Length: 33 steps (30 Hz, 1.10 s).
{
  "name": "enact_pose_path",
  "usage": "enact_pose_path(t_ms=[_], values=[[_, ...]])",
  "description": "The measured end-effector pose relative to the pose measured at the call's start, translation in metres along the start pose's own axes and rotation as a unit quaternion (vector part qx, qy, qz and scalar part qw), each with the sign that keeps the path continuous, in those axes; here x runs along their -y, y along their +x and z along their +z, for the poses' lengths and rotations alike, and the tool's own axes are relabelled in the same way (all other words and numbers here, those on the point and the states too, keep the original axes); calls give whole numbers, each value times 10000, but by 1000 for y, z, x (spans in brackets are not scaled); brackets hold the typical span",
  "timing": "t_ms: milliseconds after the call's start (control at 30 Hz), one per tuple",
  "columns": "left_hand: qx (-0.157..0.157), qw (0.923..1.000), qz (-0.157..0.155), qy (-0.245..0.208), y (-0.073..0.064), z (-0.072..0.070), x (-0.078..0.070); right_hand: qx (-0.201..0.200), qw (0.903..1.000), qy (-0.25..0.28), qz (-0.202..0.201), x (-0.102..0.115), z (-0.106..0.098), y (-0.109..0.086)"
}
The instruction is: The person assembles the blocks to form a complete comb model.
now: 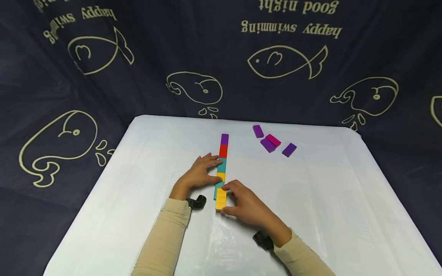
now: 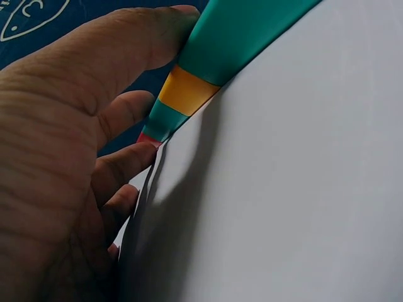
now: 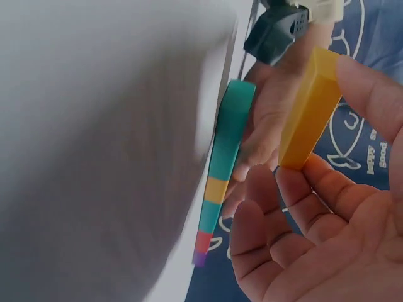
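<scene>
Head view: Dark Cloth (image 1: 228,57) Rises Behind a White Table (image 1: 310,214)

Pale line-drawn fish, whales and upside-down lettering, "happy swimming" among it, mark the cloth beyond the table's far edge. Two beige sleeves, the left one (image 1: 162,241) and the right one (image 1: 302,257), reach in from the near side. My left hand (image 1: 199,173) is spread open and grips nothing, its thumb and fingertips lying along the left side of a straight row (image 1: 221,165) of blocks. My right hand (image 1: 251,205) is part-closed in a pinch. The row runs away from me down the middle of the table: teal at the near end, then yellow, teal, red and purple. A black device sits at each wrist, left (image 1: 197,202) and right (image 1: 263,240). Pinched end to end between my right thumb and finger, a yellow block (image 1: 221,199) is held off the table by the row's near end, apart from it in the right wrist view. Far right of the row lie three loose purple blocks (image 1: 289,150) and a pink block (image 1: 273,140), which touches the middle purple one.
</scene>
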<state>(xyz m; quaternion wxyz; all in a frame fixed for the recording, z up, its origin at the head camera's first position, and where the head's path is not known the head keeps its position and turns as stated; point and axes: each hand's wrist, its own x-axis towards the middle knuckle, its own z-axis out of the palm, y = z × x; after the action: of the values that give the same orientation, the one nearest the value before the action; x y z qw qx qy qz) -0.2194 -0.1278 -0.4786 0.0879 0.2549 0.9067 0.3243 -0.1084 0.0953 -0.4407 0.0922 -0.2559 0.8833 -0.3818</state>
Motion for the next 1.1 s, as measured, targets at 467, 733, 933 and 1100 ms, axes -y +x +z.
enact_pose_path(t_ms=[467, 733, 933, 1100], values=[[-8, 9999, -112, 32, 0, 1, 0, 386, 9980, -445, -219, 2, 14, 4], [-49, 10000, -52, 43, 0, 1, 2, 382, 9972, -557, -320, 2, 16, 4], [-91, 9999, 24, 54, -2, 1, 2, 464, 9965, -622, -326, 4, 17, 3], [-44, 10000, -37, 61, -1, 0, 0, 515, 9949, -779, -380, 4, 19, 2]])
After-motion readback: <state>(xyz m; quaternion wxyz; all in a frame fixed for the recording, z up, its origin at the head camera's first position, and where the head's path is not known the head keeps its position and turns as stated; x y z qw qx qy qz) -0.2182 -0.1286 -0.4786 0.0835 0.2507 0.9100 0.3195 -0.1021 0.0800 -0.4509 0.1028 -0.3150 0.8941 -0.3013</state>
